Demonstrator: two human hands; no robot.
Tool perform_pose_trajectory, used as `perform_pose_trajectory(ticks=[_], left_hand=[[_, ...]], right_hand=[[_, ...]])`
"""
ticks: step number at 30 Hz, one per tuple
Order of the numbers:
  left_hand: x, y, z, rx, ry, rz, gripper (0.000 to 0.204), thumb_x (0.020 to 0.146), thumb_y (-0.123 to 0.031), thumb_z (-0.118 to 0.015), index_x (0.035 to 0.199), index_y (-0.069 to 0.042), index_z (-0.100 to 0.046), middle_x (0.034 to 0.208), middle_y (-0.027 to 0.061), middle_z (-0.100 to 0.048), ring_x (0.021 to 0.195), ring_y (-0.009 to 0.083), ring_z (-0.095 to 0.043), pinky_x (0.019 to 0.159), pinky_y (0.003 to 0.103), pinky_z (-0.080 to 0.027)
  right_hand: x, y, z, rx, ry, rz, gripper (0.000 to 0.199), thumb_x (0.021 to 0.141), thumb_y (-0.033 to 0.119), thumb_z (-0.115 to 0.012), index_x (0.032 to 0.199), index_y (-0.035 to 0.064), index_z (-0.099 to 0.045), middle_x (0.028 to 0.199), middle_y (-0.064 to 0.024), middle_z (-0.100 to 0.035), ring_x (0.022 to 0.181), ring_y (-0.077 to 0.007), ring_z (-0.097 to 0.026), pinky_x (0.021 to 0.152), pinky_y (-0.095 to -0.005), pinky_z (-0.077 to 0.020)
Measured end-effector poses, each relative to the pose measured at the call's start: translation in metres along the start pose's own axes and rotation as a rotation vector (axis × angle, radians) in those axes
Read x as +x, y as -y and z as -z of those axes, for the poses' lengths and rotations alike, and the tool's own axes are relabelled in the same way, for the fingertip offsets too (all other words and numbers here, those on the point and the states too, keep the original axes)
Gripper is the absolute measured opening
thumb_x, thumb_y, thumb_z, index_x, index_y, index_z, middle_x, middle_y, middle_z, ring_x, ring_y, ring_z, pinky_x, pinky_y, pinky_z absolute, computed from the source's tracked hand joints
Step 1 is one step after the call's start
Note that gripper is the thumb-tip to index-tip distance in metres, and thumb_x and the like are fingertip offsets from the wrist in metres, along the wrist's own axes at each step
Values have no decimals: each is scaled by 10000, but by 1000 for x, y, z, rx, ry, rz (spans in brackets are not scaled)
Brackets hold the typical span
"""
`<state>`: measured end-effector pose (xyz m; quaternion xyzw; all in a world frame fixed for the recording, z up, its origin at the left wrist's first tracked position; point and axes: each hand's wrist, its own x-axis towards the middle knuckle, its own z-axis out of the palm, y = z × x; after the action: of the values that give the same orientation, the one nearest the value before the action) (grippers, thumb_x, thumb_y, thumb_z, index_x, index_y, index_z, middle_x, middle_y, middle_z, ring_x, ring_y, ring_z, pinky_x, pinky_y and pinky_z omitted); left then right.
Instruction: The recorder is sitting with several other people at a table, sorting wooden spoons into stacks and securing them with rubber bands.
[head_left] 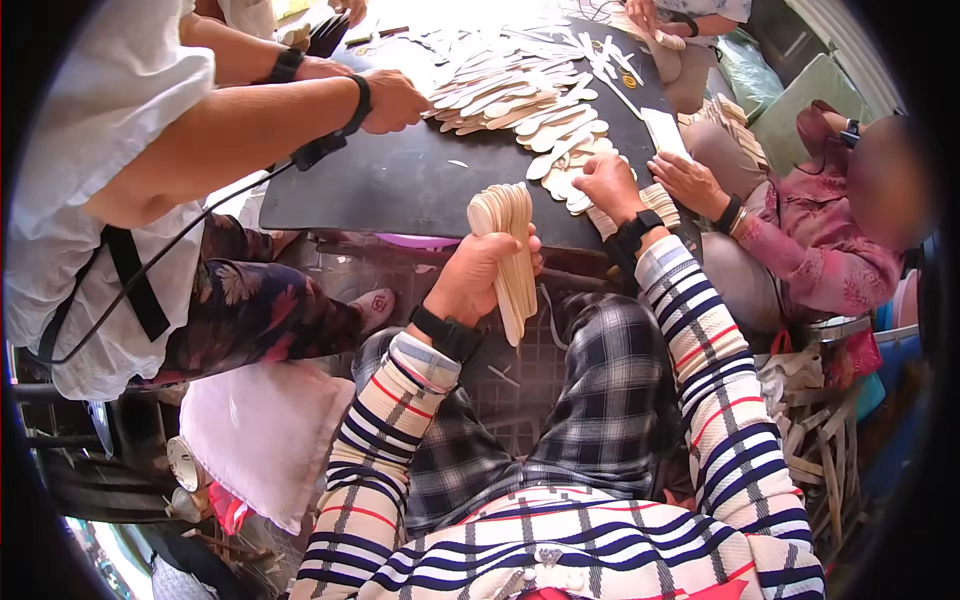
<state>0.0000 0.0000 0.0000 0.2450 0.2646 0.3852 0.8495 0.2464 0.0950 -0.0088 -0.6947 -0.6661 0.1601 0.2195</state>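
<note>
Head view: I see the left hand [468,278] clamped round a wooden stick bundle [515,262] near the table [380,195]. The right hand [608,188], fingers curled, is at the stick pile [515,98]; whether it pinches 1, I can't tell. Likely gathering; adding calls for a light pinch.

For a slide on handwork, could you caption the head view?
Left hand grips a bundle of wooden spoons; right hand is at the loose pile on a dark table.

The table [390,195] stands before me, loose sticks [520,98] on it, one co-worker [110,150] to my left, another co-worker [825,235] right.
</note>
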Motion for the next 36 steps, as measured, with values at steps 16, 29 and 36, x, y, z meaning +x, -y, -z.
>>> perform_pose_trajectory(ticks=[16,29,36], left_hand=[[21,-50,27,-74,-111,-133,367,773,-65,-518,1126,31,-524,942,119,-619,827,244,-609,827,402,-518],[14,-58,32,-132,-14,-199,385,775,-92,-546,1139,32,-523,956,118,-623,844,256,-612,833,410,-516],[-20,-34,-2,-230,452,-53,496,763,-166,-680,1192,27,-523,1007,110,-618,929,244,-614,849,389,-510]], right_hand=[[79,13,-31,59,108,-187,204,645,135,-724,758,-30,-680,675,-160,-656,597,-244,-651,547,-338,-497],[49,31,36,829,38,-368,148,725,74,-663,838,0,-601,675,-87,-637,483,-128,-599,408,-223,-432],[-101,55,-29,840,601,-50,317,808,148,-662,1096,22,-617,679,-6,-626,615,-157,-625,565,-262,-506]])
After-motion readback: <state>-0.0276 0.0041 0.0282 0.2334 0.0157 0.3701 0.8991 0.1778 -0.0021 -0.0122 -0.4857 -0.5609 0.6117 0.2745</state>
